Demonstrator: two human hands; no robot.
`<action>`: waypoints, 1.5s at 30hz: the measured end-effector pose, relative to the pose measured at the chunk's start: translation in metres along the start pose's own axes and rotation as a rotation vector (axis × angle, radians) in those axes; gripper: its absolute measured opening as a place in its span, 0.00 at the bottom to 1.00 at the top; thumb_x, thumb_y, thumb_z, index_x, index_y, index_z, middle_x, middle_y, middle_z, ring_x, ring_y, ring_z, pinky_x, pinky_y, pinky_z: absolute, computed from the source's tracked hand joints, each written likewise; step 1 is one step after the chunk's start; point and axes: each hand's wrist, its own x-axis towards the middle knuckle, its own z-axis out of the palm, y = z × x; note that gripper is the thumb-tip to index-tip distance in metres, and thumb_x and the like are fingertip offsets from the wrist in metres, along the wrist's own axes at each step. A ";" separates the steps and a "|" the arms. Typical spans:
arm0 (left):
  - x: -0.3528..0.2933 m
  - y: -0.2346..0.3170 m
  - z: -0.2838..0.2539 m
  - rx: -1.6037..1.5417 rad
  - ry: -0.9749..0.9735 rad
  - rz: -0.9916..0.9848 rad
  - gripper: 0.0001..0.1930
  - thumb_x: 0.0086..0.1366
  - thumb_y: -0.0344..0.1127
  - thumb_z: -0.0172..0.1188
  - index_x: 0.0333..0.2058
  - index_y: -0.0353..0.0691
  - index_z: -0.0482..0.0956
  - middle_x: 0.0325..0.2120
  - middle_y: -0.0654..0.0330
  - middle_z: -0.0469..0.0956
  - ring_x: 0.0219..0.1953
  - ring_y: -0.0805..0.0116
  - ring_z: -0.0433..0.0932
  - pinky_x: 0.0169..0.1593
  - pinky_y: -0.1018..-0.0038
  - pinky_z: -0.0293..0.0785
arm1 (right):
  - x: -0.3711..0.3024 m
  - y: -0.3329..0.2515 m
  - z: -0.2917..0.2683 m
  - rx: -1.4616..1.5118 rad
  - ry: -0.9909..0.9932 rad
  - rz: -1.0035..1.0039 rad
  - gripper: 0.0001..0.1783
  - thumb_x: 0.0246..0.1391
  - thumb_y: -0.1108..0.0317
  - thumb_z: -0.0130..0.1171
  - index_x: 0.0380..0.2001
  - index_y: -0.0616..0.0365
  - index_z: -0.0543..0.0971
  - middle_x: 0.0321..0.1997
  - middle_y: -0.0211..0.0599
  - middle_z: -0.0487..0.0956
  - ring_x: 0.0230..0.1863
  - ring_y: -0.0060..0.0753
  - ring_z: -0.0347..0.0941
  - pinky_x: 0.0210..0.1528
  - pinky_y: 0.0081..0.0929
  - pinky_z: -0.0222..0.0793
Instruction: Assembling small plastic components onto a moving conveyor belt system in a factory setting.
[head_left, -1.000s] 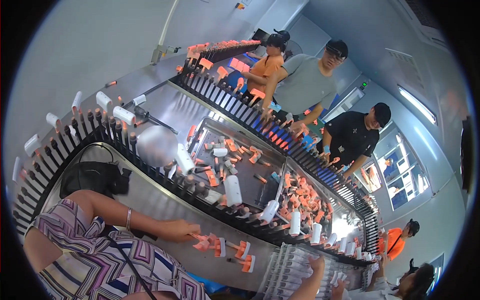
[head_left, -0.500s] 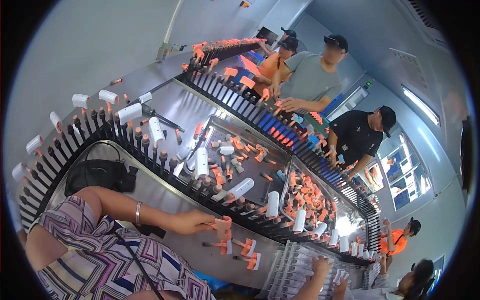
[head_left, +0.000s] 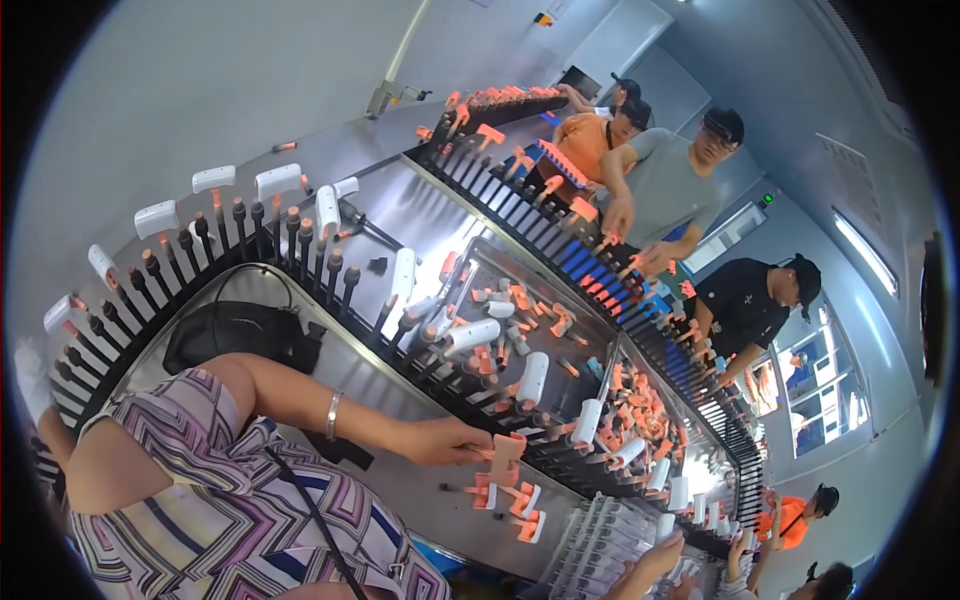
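Observation:
My left hand [head_left: 448, 441], with a bracelet on the wrist, is closed in a pinch on an orange T-shaped plastic part [head_left: 508, 457] over the metal worktop. Just below it lie several orange parts with white edges [head_left: 524, 497]. Beyond runs a curved line of upright black pegs [head_left: 305, 235]. Some carry white curved shells [head_left: 403, 273] or orange pieces. My right hand does not show. At the lower right, a hand [head_left: 660, 560] holds a small white piece [head_left: 667, 524] above stacked clear plastic trays [head_left: 590, 530]; it looks like a co-worker's.
A metal tray [head_left: 505, 252] with loose orange, grey and white parts sits inside the peg loop; another compartment holds an orange heap [head_left: 640, 410]. A black bag [head_left: 240, 340] lies left on the worktop. Several people, one in a grey shirt [head_left: 670, 165], work across the line.
The whole view has shifted, so the bench and pegs sit farther right. My left hand keeps hold of the orange part. The hand by the clear trays now holds up a white piece.

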 end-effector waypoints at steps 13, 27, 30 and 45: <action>-0.078 -0.080 0.009 0.698 -0.319 -0.203 0.13 0.59 0.34 0.57 0.43 0.45 0.75 0.31 0.50 0.79 0.37 0.49 0.78 0.41 0.56 0.73 | -0.240 -0.075 0.062 1.457 -0.621 0.508 0.20 0.62 0.61 0.54 0.56 0.53 0.70 0.34 0.28 0.76 0.30 0.18 0.72 0.22 0.16 0.64; -0.044 0.161 -0.065 0.919 0.632 0.839 0.36 0.58 0.43 0.62 0.59 0.26 0.62 0.60 0.41 0.62 0.64 0.48 0.61 0.67 0.56 0.57 | -0.322 -0.143 -0.011 1.465 -0.593 0.411 0.21 0.64 0.59 0.52 0.57 0.56 0.69 0.47 0.34 0.75 0.41 0.30 0.71 0.40 0.27 0.67; -0.014 0.128 -0.079 0.981 0.683 0.650 0.36 0.58 0.45 0.62 0.59 0.26 0.63 0.58 0.39 0.64 0.62 0.48 0.62 0.65 0.57 0.57 | -0.326 -0.147 0.000 1.381 -0.660 0.351 0.23 0.65 0.61 0.52 0.59 0.59 0.66 0.50 0.38 0.75 0.46 0.35 0.72 0.47 0.32 0.69; -0.071 0.077 -0.097 1.355 0.510 0.643 0.22 0.55 0.38 0.58 0.46 0.31 0.72 0.40 0.53 0.71 0.45 0.55 0.70 0.48 0.65 0.70 | -0.307 -0.178 0.000 1.761 -0.932 0.154 0.24 0.65 0.63 0.51 0.60 0.62 0.65 0.52 0.41 0.74 0.50 0.38 0.72 0.52 0.33 0.68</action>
